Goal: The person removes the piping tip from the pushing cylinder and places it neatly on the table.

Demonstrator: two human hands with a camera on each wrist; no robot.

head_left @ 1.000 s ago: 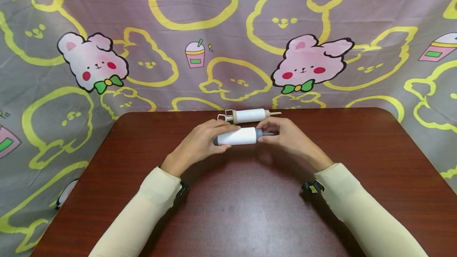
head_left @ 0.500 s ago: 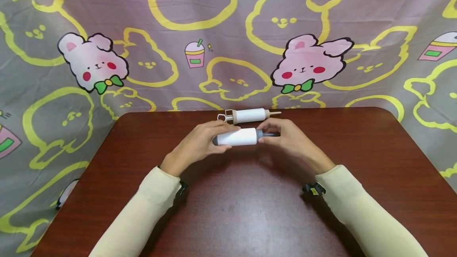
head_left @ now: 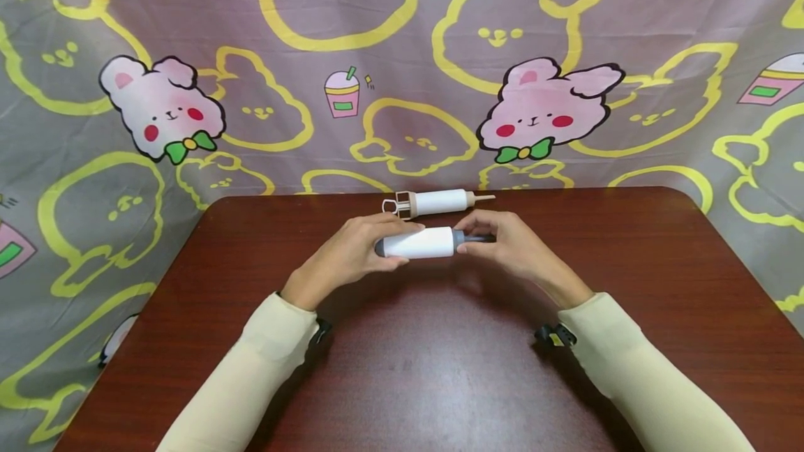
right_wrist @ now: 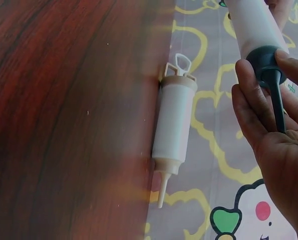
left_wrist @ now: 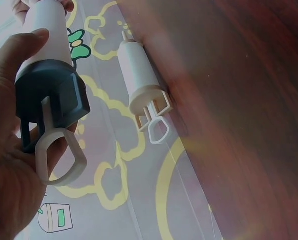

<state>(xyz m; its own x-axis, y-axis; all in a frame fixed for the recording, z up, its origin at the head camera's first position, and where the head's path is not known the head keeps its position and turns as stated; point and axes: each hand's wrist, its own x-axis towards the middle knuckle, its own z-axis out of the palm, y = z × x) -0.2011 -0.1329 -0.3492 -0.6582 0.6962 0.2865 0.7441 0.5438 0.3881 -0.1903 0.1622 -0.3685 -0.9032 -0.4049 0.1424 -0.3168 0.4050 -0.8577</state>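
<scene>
Level above the table, a syringe with a white barrel [head_left: 417, 243] and dark grey ends spans both hands. My left hand [head_left: 352, 246] grips the barrel's left part, fingers over the far side and thumb on the near side. In the left wrist view, its dark flange [left_wrist: 51, 85] and pale plunger ring [left_wrist: 80, 162] stick out beside the palm. My right hand [head_left: 509, 243] pinches the dark nozzle cap with thumb and fingers. The thin dark nozzle [right_wrist: 276, 100] points into that palm. A second syringe [head_left: 440, 202], white with beige ends, lies just behind, nozzle to the right.
The dark red-brown wooden table [head_left: 402, 354] has rounded far corners. Right behind its far edge hangs a cartoon-print curtain [head_left: 414, 75], which also runs along the sides. A dark strap with a small device [head_left: 555, 335] sits at the right wrist.
The held syringe and my right hand have shifted very slightly right and nearer. Both grips look the same. The beige-ended syringe stays put.
</scene>
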